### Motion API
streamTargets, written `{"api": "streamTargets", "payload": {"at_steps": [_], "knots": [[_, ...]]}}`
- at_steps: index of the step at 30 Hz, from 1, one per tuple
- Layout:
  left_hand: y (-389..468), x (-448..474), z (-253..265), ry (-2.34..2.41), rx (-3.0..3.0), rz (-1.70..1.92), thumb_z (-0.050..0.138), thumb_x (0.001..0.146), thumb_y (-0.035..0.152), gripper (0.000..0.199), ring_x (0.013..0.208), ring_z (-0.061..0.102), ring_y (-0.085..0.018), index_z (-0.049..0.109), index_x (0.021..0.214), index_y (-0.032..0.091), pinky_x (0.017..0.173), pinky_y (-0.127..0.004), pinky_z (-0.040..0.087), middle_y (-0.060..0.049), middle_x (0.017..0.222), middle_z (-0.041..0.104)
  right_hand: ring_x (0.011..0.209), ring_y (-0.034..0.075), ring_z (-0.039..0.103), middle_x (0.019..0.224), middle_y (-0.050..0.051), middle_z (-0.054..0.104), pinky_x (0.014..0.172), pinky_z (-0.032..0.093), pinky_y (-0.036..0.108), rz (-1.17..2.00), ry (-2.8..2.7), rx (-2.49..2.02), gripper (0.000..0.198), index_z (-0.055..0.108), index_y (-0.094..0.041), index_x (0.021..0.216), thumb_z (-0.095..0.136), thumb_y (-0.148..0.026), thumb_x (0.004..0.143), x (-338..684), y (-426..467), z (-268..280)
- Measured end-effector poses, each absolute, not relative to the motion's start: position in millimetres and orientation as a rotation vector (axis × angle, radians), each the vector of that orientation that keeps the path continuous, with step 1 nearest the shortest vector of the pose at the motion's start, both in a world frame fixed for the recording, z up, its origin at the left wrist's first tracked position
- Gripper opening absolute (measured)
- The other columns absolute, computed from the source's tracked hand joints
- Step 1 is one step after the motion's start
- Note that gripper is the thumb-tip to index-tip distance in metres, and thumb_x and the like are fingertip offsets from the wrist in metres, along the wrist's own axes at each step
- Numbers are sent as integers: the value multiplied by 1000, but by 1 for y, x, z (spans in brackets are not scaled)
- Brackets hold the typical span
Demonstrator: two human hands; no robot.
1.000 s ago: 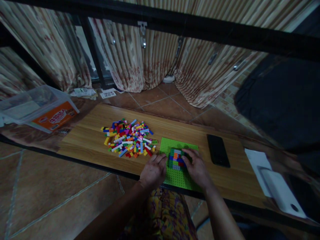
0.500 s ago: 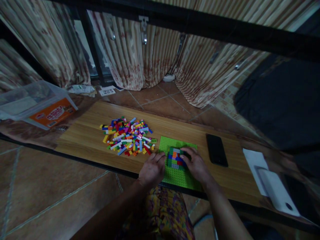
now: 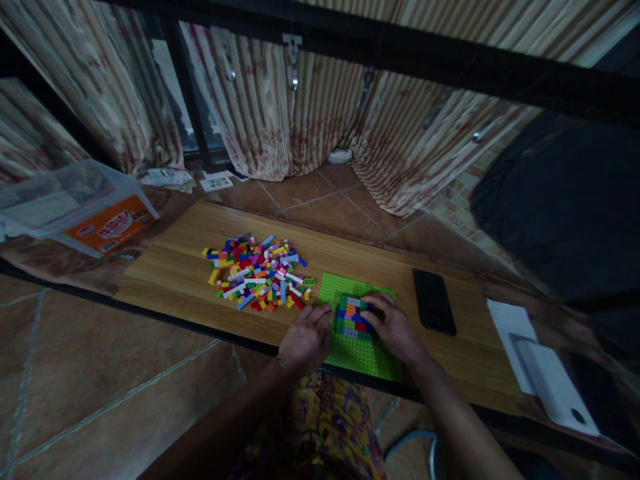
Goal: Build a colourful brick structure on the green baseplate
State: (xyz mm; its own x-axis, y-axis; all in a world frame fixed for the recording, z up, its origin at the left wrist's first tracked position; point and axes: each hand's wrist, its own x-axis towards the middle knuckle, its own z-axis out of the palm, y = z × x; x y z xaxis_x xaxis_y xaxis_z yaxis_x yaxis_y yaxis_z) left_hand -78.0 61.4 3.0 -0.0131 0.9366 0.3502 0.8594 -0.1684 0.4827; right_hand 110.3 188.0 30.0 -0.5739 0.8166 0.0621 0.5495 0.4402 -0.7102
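A bright green studded baseplate (image 3: 377, 363) lies near the table's front edge. On it sits a flat, multicoloured block of toy building bricks (image 3: 351, 319), with green, grey, orange, blue and red pieces showing. My left hand (image 3: 307, 339) is closed at the baseplate's left edge, its curled fingers against it and its thumb hidden. From the right, my right hand (image 3: 393, 327) reaches over the plate. Its bent thumb and index finger press on the upper right side of the brick block; whether a loose brick is between them cannot be made out.
Left of the baseplate is a heap of loose toy bricks (image 3: 260, 273) on the wooden table (image 3: 165, 267). To the right lies a black phone (image 3: 434, 301), with white paper (image 3: 510, 320) and a white box (image 3: 557, 387) beyond. A clear plastic bin (image 3: 75, 207) stands far left.
The view has shifted very slightly. Both hands keep nearly the same place, my right fingers still at the brick block's upper right side.
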Motion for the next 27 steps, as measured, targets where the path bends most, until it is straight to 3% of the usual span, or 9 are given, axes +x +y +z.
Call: {"api": "streamTargets", "payload": {"at_steps": [17, 27], "knots": [[58, -77, 8, 1931, 2109, 991, 48, 87, 13, 32, 112, 57, -21, 59, 116, 16, 99, -39, 49, -10, 121, 62, 107, 24, 58, 112, 8, 62, 98, 45, 45, 760, -2478, -1080, 34, 68, -26, 110, 53, -45, 86, 115, 199, 23], [57, -76, 11, 1958, 2112, 958, 46, 89, 14, 31, 111, 58, -21, 60, 117, 16, 101, -40, 48, -10, 122, 63, 109, 26, 61, 113, 10, 69, 100, 43, 46, 778, -2078, -1349, 47, 69, -22, 107, 43, -56, 87, 101, 212, 41]]}}
